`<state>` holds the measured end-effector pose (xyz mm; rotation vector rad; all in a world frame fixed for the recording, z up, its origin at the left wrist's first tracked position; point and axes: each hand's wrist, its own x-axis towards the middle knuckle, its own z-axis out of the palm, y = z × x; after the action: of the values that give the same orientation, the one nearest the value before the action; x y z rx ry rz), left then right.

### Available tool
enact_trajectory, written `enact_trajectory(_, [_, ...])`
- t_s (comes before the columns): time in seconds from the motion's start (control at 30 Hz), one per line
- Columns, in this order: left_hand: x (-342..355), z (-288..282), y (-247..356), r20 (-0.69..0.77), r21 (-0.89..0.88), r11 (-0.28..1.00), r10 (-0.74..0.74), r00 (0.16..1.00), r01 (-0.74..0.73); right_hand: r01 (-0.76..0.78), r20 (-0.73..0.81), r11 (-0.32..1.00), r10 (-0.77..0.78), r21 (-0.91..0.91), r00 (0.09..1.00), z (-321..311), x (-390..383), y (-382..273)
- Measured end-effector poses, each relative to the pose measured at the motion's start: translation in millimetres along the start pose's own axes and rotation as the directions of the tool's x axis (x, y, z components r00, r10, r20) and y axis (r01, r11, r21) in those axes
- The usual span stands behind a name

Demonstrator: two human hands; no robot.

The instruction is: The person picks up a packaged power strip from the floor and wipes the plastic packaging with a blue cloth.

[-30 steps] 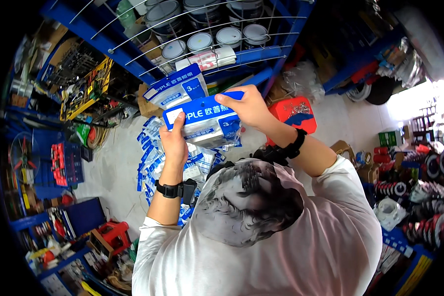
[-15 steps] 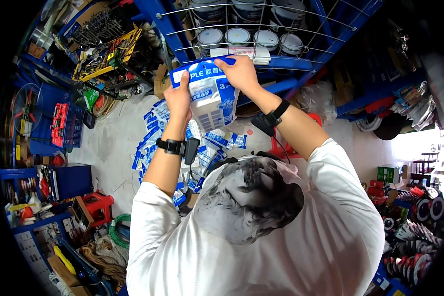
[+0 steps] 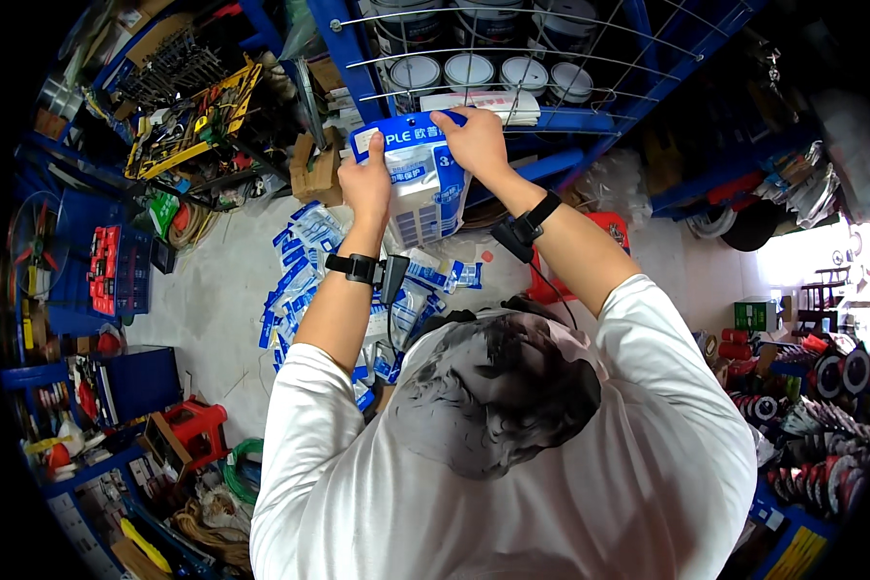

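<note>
A blue and white plastic package [image 3: 425, 188] hangs upright in front of me, held by both hands near its blue top band. My left hand [image 3: 365, 184] grips its left edge, thumb on the front face. At the upper right corner, my right hand [image 3: 476, 145] is closed on the band with its thumb in front. The fingers behind the package are hidden. Below it, a heap of similar blue and white packets [image 3: 304, 266] lies spread over the floor, partly covered by my left forearm.
Ahead stands a blue rack with wire mesh [image 3: 512, 53] and white-lidded buckets [image 3: 469, 71]. A cardboard box [image 3: 316, 169] sits left of it. Red stools [image 3: 198, 428] stand lower left and behind my right forearm. A blue crate [image 3: 135, 271] is at the left.
My view has shifted slightly. Both hands still hold the package; it and my left hand appear a little farther right.
</note>
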<state>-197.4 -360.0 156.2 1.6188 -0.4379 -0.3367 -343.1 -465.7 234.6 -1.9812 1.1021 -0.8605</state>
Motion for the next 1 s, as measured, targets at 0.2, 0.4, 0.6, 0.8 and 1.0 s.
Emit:
enact_trajectory(0.2, [8.3, -6.4, -2.3, 0.053, 0.229, 0.942, 0.241, 0.969, -0.247, 0.044, -0.045, 0.978, -0.054, -0.206, 0.997, 5.5, -3.0, 9.4])
enact_trajectory(0.4, [4.2, -25.2, 4.3, 0.134, 0.418, 0.822, 0.366, 0.921, -0.388, 0.129, -0.085, 0.937, -0.165, -0.324, 0.983, -1.8, -3.8, 18.2])
enact_trajectory(0.6, [-22.0, -52.9, -26.1, 0.053, 0.086, 0.961, 0.26, 0.964, -0.263, -0.024, -0.011, 0.996, 0.024, -0.084, 1.0, -11.4, -12.2, 38.6])
enact_trajectory(0.8, [-32.6, -49.6, -76.7, 0.428, 0.016, 0.999, 0.033, 0.903, -0.044, -0.122, 0.2, 0.964, 0.074, 0.238, 0.977, 14.0, -31.5, 102.5])
enact_trajectory(1.0, [-17.4, -36.6, -100.3, 0.531, 0.022, 0.99, 0.109, 0.84, -0.142, -0.093, 0.112, 0.974, 0.071, 0.205, 0.991, 33.1, -50.7, 93.2])
